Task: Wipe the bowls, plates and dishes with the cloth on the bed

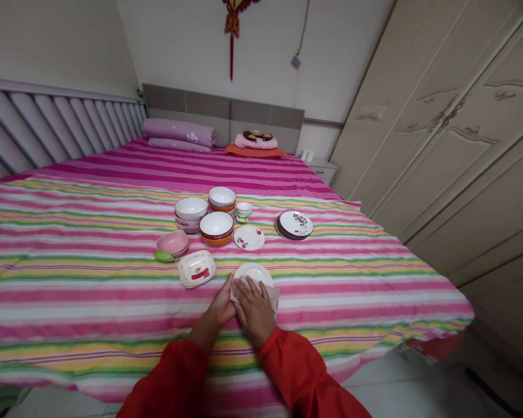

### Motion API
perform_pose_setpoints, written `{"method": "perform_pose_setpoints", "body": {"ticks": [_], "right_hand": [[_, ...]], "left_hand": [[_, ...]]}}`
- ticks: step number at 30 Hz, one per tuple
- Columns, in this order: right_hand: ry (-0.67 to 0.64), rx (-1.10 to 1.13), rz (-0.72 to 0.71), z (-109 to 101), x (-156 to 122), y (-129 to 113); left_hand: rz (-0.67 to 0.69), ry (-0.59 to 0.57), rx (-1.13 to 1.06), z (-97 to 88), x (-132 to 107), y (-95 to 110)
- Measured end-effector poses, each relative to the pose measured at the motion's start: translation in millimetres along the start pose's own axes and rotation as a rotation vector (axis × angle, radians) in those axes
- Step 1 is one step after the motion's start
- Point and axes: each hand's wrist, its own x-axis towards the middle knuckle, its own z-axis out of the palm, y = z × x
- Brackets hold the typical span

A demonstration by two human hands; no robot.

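A white plate (253,270) is held low over the striped bedspread, directly in front of me. My left hand (222,303) grips its left rim, thumb along the edge. Across the plate's face lies my right hand (256,309), its fingers stretched and pressing a pale cloth or tissue (274,296) against it. The cloth sticks out at the right; what is under my palm is hidden. Just beyond is a white plate with red flowers (250,237). To the left sits a rectangular dish with a red print (197,269).
White-lined bowls (217,223) stand stacked behind, beside small nested dishes (243,209). A pink bowl (173,242) with a green handle is at left, a stack of dark-rimmed plates (295,224) at right. Folded bedding (181,133) lies by the headboard; a wardrobe (440,128) flanks the bed.
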Motion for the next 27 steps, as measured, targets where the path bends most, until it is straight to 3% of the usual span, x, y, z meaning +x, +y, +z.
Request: {"method": "perform_pose_setpoints", "body": {"ticks": [4, 7, 11, 15, 17, 20, 24, 27], "right_hand": [[0.089, 0.046, -0.038, -2, -37, 19], [0.187, 0.163, -0.018, 1, -46, 31], [0.318, 0.334, 0.157, 5, -30, 43], [0.422, 0.474, 0.377, 3, 8, 60], [0.373, 0.471, 0.441, -1, 29, 66], [0.251, 0.38, 0.411, -7, 57, 59], [0.086, 0.239, 0.241, -4, 73, 21], [0.039, 0.13, 0.16, 5, 63, -7]], "left_hand": [[-0.017, -0.046, 0.027, 5.9, 0, -2], [0.004, -0.094, 0.035, 4.1, 3, -3], [0.06, -0.104, 0.02, 1.2, 6, -4], [0.053, -0.13, 0.013, 3.6, 5, -3], [0.044, -0.121, 0.017, 5.2, 5, -2], [0.04, -0.125, 0.021, 6.2, 4, -2], [0.038, -0.092, -0.001, 2.7, 4, -2], [0.045, -0.037, -0.018, -3.5, 4, -2]]}}
